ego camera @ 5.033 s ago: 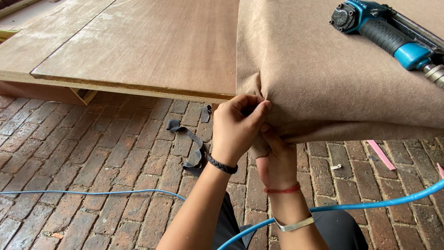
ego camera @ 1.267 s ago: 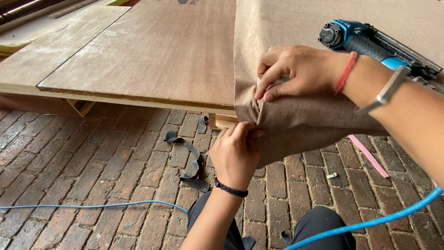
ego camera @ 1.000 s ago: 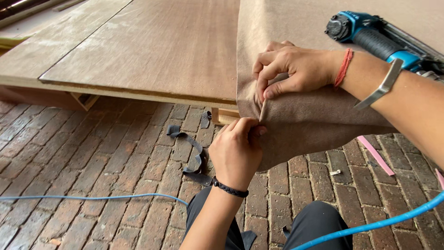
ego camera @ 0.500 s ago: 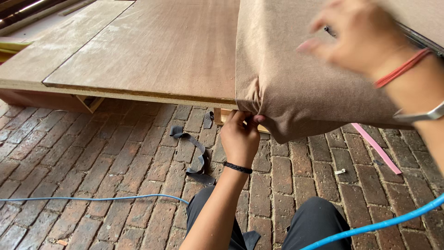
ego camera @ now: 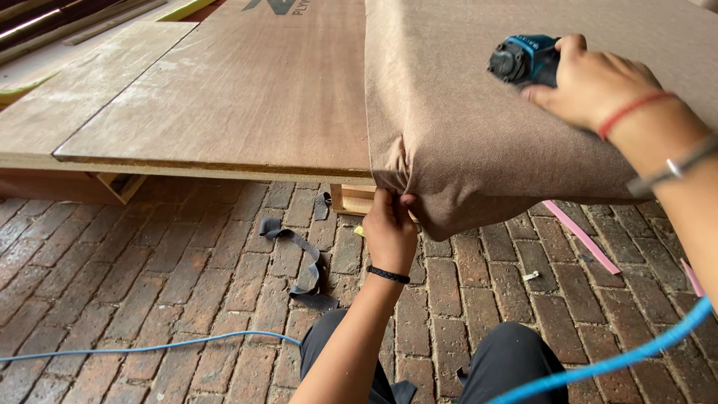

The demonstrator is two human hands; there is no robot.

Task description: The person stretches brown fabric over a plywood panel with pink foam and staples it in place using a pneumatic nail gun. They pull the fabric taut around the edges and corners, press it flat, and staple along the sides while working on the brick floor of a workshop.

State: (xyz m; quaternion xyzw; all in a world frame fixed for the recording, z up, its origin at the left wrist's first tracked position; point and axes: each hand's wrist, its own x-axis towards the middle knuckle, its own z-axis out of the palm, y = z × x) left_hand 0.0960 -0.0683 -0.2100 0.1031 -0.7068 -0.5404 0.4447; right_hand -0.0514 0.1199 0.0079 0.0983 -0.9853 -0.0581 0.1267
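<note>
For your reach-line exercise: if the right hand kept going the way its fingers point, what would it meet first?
The right hand points leftward and already rests on the blue tool. Past that, likely the brown fabric over the panel, though depth is unclear.

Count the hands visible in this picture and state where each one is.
2. The left hand pinches the brown fabric at the folded corner; the right hand rests on the blue power tool.

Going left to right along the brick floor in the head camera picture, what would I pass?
Thin blue hose → dark strap scraps → left hand gripping the brown fabric → pink strip → thick blue hose.
</note>
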